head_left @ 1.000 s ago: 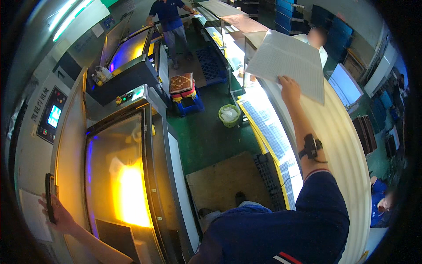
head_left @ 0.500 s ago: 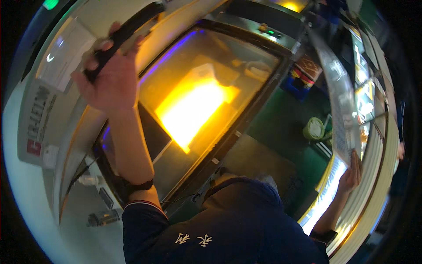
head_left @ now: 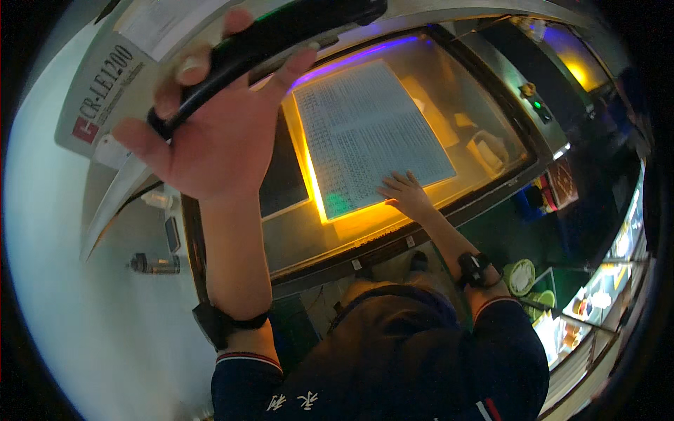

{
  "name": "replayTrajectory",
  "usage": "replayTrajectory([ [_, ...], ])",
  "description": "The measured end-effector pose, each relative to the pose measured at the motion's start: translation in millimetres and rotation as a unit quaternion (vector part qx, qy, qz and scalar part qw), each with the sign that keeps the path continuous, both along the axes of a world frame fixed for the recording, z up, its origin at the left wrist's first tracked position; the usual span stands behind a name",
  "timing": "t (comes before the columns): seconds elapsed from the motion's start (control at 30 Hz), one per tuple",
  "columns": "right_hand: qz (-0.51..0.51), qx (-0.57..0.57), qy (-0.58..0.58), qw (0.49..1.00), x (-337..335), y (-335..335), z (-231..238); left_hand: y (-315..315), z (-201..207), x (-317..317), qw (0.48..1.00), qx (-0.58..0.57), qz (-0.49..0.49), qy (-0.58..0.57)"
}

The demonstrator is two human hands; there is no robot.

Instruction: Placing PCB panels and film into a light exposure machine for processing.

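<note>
My left hand [head_left: 225,140] is raised at the left, its fingers curled round a thick black handle [head_left: 281,42] at the machine's light-coloured upper part. Below lies a lit glass bed, its glass surface [head_left: 295,238] glowing yellow at the edges of a large grey sheet [head_left: 372,133] covered in fine dark print. The sheet rests flat on the glass and covers most of the glow. My right hand [head_left: 407,195] lies with its fingers spread on the sheet's near edge, towards the right corner.
A dark frame [head_left: 393,245] borders the bed. Inside it, a dark panel [head_left: 281,175] lies left of the sheet, and pale scraps [head_left: 488,151] lie to the right. A green bin [head_left: 520,276] and a blue crate [head_left: 530,202] stand at the right. Brightly lit shelving stands beyond them.
My right hand has brought the sheet from the far right onto the glowing glass and now rests on it. My left hand keeps hold of the black handle. The view has turned.
</note>
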State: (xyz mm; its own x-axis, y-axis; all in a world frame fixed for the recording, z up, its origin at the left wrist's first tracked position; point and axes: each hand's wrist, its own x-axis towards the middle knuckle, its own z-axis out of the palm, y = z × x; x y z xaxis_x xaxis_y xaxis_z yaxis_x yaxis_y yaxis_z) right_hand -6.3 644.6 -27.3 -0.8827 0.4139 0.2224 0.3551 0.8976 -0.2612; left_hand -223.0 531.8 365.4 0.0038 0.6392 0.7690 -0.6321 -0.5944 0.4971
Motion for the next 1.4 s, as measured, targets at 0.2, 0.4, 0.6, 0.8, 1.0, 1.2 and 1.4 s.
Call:
replayTrajectory([
  [0.2,-0.012,0.011,-0.001,1.0,-29,14,-44,-13,-7,18,0.989,-0.028,0.051,-0.133],
  [0.4,-0.017,0.009,0.041,0.999,-35,10,-42,-49,-78,83,0.965,-0.051,0.17,-0.193],
  [0.6,0.163,-0.244,0.08,0.953,59,-25,-21,-112,-212,157,0.914,-0.192,0.195,-0.299],
  [0.8,0.21,-0.358,-0.054,0.908,214,-38,-79,-129,-338,213,0.535,-0.502,0.288,-0.615],
  [1.0,-0.073,-0.397,-0.147,0.903,260,13,-140,-130,-389,210,0.471,-0.555,0.314,-0.61],
  [1.2,-0.133,-0.188,-0.093,0.969,186,58,-215,-131,-395,201,0.464,-0.613,0.286,-0.572],
  [1.4,-0.217,-0.252,-0.195,0.922,121,18,-263,-149,-383,181,0.353,-0.736,0.311,-0.487],
])
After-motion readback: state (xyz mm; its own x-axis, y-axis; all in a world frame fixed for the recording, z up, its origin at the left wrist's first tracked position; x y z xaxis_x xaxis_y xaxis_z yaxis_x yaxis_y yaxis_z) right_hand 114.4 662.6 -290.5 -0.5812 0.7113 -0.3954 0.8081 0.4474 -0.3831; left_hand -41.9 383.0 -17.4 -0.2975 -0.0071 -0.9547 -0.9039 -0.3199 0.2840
